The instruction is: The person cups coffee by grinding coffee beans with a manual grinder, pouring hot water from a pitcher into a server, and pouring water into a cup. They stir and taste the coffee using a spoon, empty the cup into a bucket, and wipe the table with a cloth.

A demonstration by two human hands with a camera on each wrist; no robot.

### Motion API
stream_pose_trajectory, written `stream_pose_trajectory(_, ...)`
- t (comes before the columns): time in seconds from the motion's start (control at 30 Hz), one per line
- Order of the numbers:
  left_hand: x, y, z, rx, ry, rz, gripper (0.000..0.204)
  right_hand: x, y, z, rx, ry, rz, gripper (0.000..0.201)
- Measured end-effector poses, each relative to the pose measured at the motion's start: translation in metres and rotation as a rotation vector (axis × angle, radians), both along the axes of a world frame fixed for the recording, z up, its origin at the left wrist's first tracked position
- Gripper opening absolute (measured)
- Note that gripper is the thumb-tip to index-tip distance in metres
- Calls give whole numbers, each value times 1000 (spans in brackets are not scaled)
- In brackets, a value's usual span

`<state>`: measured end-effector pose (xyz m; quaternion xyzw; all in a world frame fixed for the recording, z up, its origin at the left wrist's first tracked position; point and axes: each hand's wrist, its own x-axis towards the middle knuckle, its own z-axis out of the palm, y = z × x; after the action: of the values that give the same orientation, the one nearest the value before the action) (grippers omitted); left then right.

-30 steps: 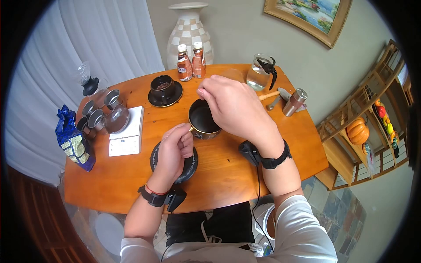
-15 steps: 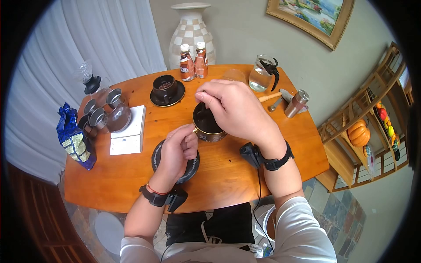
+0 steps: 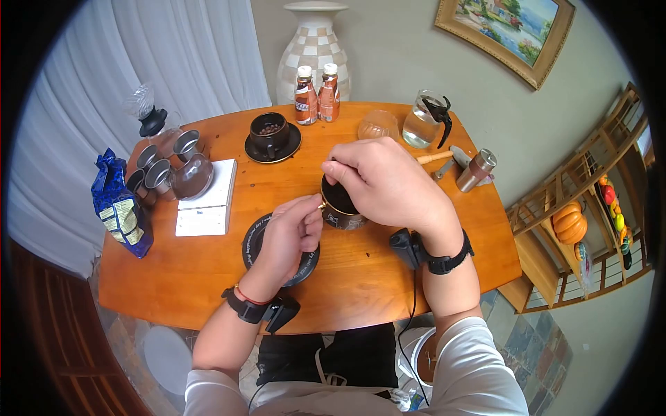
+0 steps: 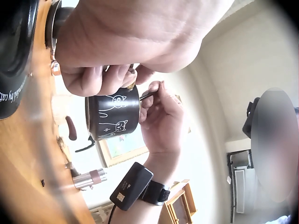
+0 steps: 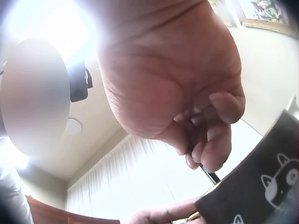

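A black cup with white cat drawings and a gold rim [image 3: 345, 220] [image 4: 113, 114] [image 5: 275, 172] is held off the table by the left hand [image 3: 286, 239] [image 4: 135, 37], whose fingers pinch its gold handle. Above the cup's mouth, the right hand [image 3: 392, 182] [image 4: 161, 121] [image 5: 177, 84] pinches a thin dark utensil [image 4: 148, 95] [image 5: 211, 175] that reaches into the cup; its lower end is hidden. Under and beside the left hand lies a black saucer with white lettering [image 3: 305, 269] [image 4: 14, 95].
Farther back are a coffee-bean cup [image 3: 269, 135] on a saucer, two bottles [image 3: 306, 100] and a water pitcher [image 3: 422, 125]. A metal cylinder [image 3: 477, 170] stands right. Left are a white scale [image 3: 208, 215], metal cups, a glass server [image 3: 192, 179] and a blue bag [image 3: 119, 201].
The head view has shifted slightly. Both hands and the cup sit a little farther right in it, with the grips kept. The utensil's top, seen earlier above the fingers, is now mostly covered.
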<state>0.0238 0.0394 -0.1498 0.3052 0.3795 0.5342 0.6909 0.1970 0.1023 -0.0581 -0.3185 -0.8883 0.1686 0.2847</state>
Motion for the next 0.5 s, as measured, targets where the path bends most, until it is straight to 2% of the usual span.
stream_pose_trajectory(0.23, -1, 1, -4, 26, 14, -1, 28, -6, 8, -6, -41, 164, 57, 20)
stream_pose_trajectory(0.43, 0, 1, -4, 26, 22, 24, 30, -2, 11, -7, 180, 191, 12, 18)
stream_pose_trajectory(0.5, -1, 1, -3, 24, 13, 28, 30, 0, 11, -6, 229, 108, -41, 18)
